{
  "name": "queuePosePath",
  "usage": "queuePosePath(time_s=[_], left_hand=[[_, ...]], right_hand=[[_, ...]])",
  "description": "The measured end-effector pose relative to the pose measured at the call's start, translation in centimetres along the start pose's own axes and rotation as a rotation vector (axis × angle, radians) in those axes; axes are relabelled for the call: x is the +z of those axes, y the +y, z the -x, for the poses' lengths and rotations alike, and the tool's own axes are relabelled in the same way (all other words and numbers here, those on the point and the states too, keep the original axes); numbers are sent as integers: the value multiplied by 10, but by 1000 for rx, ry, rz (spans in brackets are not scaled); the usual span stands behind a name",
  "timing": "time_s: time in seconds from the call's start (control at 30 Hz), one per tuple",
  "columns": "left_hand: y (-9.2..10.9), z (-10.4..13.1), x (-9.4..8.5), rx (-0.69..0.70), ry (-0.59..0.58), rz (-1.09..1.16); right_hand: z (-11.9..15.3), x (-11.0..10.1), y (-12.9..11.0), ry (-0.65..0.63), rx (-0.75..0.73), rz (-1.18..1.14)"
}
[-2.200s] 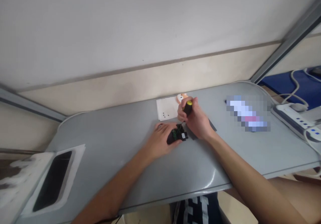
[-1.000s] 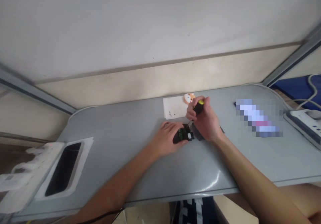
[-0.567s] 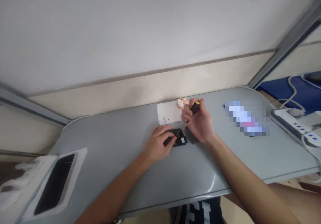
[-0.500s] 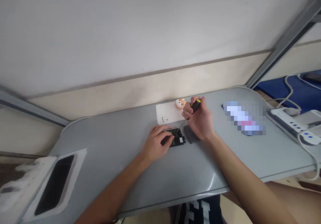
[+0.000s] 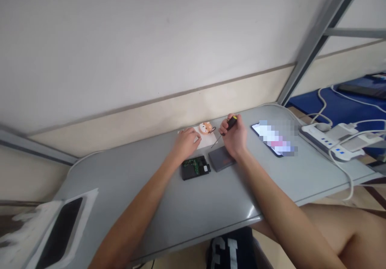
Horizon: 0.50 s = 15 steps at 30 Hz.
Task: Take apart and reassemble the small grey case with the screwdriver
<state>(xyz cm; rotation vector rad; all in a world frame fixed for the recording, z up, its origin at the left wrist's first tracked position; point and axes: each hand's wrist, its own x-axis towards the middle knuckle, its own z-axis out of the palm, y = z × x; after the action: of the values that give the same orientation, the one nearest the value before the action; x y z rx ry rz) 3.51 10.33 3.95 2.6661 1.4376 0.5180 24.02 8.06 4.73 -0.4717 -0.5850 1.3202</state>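
The black box (image 5: 195, 168) sits loose: left hand (image 5: 186, 141), slightly spread, moved to paper (image 5: 208, 141) near the tabletop (image 5: 120, 188)'s back edge; right hand (image 5: 235, 137) holds the screwdriver (image 5: 232, 122).

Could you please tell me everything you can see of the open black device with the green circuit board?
The black device is a flat, roughly rectangular box, plastic by its look, lying open side up on the gray table. A green circuit board shows inside; a plain dark area fills the near left. A small white label sits near the right end. Neither hand holds it; the left hand is just beyond it.
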Motion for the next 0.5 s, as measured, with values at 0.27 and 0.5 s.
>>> queuePosePath(time_s=[0.27,0.5], left_hand=[[4,24,-14,6,-60,70],[-13,95,-34,-106,-10,307]], right_hand=[[7,11,-1,-38,-36,64],[34,31,7,-181,-29,102]])
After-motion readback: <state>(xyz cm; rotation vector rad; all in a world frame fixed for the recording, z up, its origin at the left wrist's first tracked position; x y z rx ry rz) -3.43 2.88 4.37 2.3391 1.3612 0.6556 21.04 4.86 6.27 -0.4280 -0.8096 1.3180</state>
